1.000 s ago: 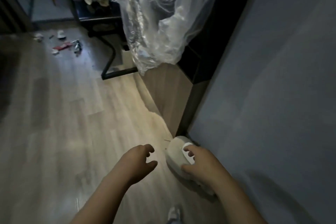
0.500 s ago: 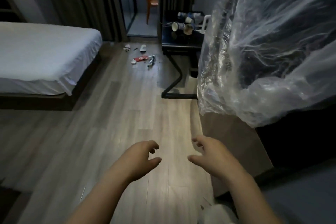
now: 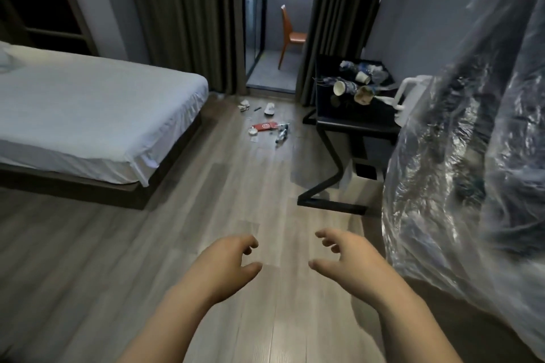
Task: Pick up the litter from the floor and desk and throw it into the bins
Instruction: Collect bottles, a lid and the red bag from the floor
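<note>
Left hand and right hand held out low over the grey wood-plank floor, fingers loosely curled and apart, both empty. Scattered floor litter, with a red printed wrapper among crumpled white scraps, well ahead at 12 o'clock near the curtains. More litter, crushed paper cups and wrappers, piled on the black metal-legged desk at 1 o'clock. Large clear plastic bag hanging at 3 o'clock. White-sheeted bed at 10 o'clock.

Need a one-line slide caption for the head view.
Both hands, left and right, empty and open above the wood floor; litter lies ahead between bed and cluttered desk.
</note>
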